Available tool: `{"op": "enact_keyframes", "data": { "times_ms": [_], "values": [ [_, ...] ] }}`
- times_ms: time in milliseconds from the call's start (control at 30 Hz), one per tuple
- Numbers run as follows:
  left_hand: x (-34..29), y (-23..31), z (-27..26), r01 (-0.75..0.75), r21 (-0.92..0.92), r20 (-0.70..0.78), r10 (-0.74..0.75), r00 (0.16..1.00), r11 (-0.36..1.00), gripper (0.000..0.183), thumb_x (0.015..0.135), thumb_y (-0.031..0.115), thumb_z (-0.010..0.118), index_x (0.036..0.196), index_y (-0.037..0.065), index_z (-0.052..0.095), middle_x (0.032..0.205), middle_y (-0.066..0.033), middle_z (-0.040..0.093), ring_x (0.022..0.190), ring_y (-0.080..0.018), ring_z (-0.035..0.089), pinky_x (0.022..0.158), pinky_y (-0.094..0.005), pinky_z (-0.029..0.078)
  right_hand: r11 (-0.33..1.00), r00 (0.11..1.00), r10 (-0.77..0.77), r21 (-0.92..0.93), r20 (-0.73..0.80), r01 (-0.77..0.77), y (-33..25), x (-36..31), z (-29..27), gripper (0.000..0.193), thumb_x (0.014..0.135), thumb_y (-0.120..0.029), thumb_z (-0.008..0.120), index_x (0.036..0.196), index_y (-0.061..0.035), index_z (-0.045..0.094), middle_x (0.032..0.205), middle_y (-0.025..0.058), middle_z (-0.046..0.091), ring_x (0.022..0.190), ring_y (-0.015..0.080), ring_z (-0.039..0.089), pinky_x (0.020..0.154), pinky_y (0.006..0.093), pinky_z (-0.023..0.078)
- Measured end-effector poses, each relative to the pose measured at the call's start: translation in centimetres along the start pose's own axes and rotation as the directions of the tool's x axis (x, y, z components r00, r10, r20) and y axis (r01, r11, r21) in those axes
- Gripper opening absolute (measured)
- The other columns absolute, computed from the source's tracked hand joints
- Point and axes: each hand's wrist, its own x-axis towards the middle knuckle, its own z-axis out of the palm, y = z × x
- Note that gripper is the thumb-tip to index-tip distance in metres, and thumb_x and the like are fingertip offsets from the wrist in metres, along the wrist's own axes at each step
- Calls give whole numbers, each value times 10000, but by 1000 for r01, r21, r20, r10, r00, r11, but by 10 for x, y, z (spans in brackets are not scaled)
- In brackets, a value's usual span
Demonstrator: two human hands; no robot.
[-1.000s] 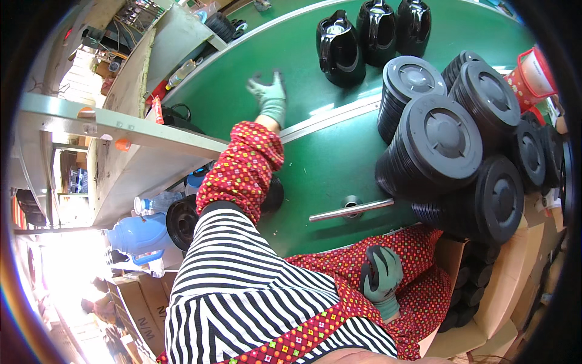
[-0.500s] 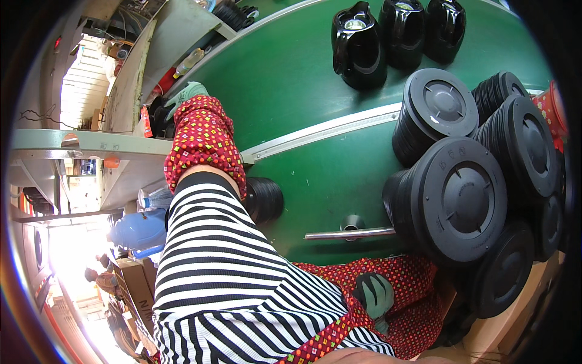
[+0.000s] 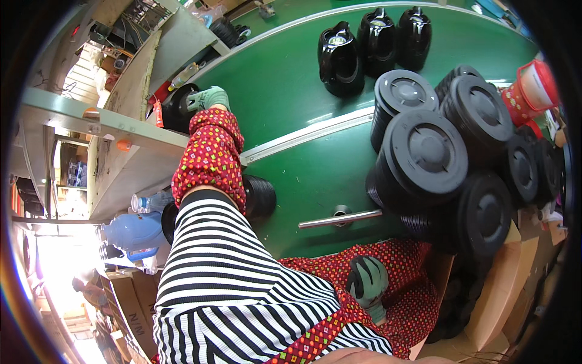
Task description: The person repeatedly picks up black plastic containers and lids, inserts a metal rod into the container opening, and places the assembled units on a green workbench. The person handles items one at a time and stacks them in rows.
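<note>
Your left hand (image 3: 209, 99) is at a black jug (image 3: 178, 111) beside the frame (image 3: 139, 130); grip cannot be determined. Your right hand (image 3: 368, 282) rests slack on your lap (image 3: 397, 258). Hasty one-handed pulling could knock the jug against the frame

Dark printed capitals (image 3: 136, 324) show on a brown cardboard box (image 3: 126, 292) at lower left — a few letters, running aslant.
</note>
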Motion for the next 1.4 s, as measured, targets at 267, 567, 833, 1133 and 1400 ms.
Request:
{"op": "enact_keyframes", "data": {
  "times_ms": [267,567,833,1133,1400],
  "values": [
    [-67,5,-50,-482,-375,134,561,817,792,666,831,311,778,1403,61,547,1497,-363,379,1339,-493,509,1099,-493,466,998,998,59,32,33,-60,-13,25,-10,380,867,-188,707,1223,-57,733,1224,151,688,1135,366,643,966,471,535],
    [-163,-43,-268,-622,-762,53,974,220,181,219,931,125,727,1106,-6,725,1068,-146,643,996,-286,652,889,-374,515,990,986,-139,-13,-95,138,-93,104,-89,724,825,-245,822,1487,-114,561,1480,203,526,1262,404,577,1051,492,470],
    [-214,-100,-390,-213,-971,174,929,-327,107,215,933,-41,671,1130,18,733,1112,-106,607,972,-204,653,820,-310,530,895,951,-301,-364,-66,258,-150,125,-146,767,782,-407,837,1451,-150,564,1611,178,405,1525,410,334,1213,636,254],
    [-259,-131,-372,417,-883,14,899,-437,217,727,913,-38,695,1572,29,396,1619,-161,371,1251,-261,596,1055,-383,492,962,986,-142,-246,-93,115,-162,41,-193,485,699,-155,890,1125,-38,691,1361,213,657,1294,435,612,1073,507,494],
    [-321,-211,-271,428,-831,8,777,-629,355,1052,864,161,843,1668,28,179,1680,-187,339,1508,-299,413,1239,-448,341,920,887,262,375,-380,-111,-174,-23,-194,469,765,52,867,1175,53,640,1484,314,548,1373,375,572,1097,430,507]
  ]
}}
